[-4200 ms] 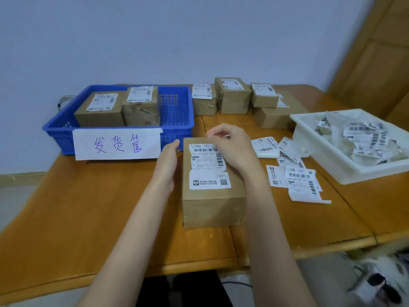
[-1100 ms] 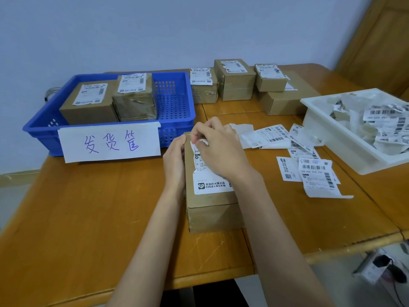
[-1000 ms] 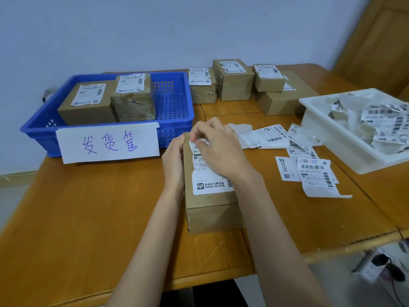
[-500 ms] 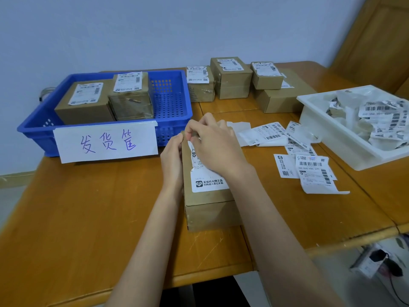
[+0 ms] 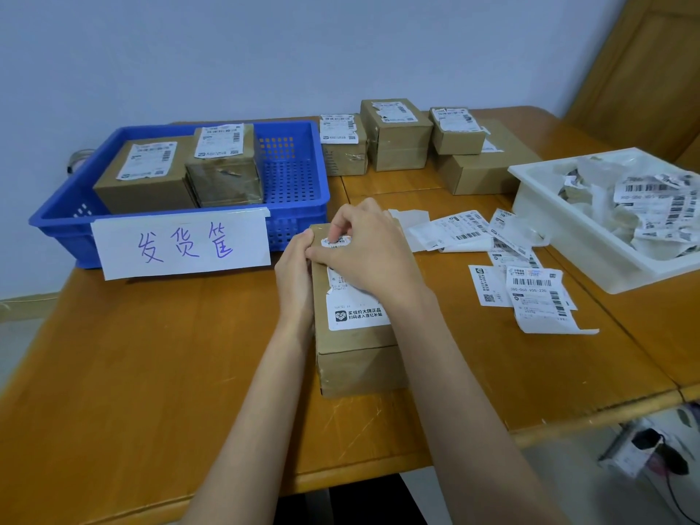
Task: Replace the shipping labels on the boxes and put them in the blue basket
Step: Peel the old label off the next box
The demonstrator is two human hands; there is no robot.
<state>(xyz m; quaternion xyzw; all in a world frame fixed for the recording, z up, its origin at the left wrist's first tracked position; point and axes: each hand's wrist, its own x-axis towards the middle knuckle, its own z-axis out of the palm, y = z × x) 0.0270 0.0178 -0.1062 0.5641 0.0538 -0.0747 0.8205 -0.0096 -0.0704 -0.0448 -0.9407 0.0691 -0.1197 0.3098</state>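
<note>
White label [image 5: 356, 312] corner between right-hand fingers [image 5: 335, 231]

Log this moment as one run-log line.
step: peel old label | right hand: pinches label's far end | left hand: steadies box | basket: two boxes

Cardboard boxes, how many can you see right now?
7: two in the blue basket, at and; one under both hands; four at the table's far edge.

A long brown box [image 5: 356, 354] lies flat on the worktop [image 5: 151, 354] just beside the blue basket [image 5: 295, 176], its white label [image 5: 356, 308] partly peeled at the far end.
</note>
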